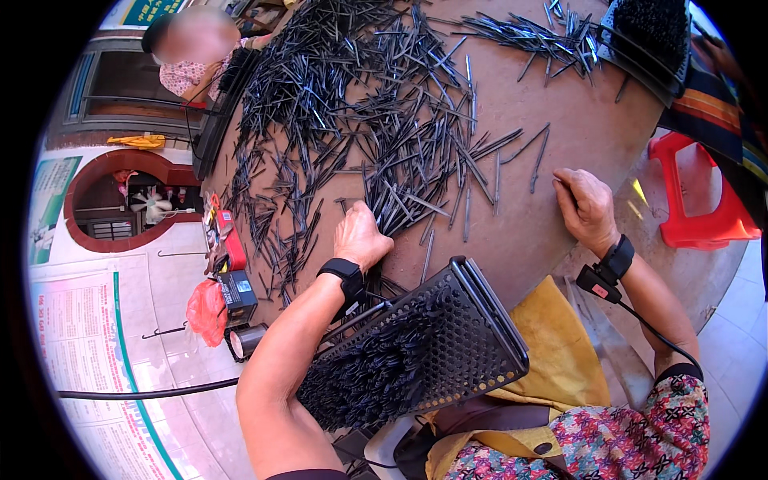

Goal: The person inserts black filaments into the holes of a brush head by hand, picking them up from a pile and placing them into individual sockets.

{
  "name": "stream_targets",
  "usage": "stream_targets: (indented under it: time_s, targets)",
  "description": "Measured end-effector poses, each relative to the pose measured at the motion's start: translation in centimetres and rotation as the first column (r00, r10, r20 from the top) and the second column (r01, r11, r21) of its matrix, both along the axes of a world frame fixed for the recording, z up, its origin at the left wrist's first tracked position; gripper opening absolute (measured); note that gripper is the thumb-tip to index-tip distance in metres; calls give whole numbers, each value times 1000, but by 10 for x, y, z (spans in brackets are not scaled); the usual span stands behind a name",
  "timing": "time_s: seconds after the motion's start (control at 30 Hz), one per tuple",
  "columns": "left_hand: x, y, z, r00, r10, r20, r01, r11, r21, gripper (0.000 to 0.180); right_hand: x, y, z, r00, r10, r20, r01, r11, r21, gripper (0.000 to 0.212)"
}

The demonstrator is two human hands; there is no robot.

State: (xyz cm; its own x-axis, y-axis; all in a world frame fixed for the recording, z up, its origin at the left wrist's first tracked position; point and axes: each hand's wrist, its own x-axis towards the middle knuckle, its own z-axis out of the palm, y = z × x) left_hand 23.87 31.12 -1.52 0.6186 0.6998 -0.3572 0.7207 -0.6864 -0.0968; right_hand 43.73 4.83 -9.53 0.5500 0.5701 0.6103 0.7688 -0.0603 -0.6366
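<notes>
so the left hand (362, 236) is down on the brown round table (592, 136), fingers curled in and bunched over the near edge of the big heap of thin dark rods (360, 104) — looks like it's pinching or raking a few of them together, though i can't tell exactly how many are in the grip since the fingertips are tucked under. the right hand (586, 210) sits well apart on the right side of the table near the rim, fingers loosely bent with what seems to be one rod under the fingertips; honestly can't tell if it's gripping or just resting.

the black perforated tray (424, 352) is tilted on the lap just below the table edge, already packed with rods standing in its holes. another similar tray (648, 36) sits at the far right of the table, and another person (196, 48) is across the table at the top left.

my take on doing this bit well: pull only a small bunch off the heap's edge rather than digging into the middle — the rods cross each other every which way and a big grab would probably tangle. line them up parallel in the fingers before going to the tray. i'd also keep that tray steady on the lap, since it's leaning and a bump could likely spill what's already in.
</notes>
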Motion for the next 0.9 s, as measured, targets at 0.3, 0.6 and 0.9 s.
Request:
stream_targets:
  time_s: [0.3,0.6,0.9]
  targets:
    - [-15,34,26,890,-455,35,403,821,405,35,0,1,1,1000,3,24,-3,1000,0,12]
    - [-37,56,68,808,-581,98,465,731,499,50,-1,1,-2,999,9,50,-9,1000,-1,11]
    - [-40,71,81,278,420,864,-126,908,-401,38,-2,2,-5,998,5,69,-3,1000,-30,10]
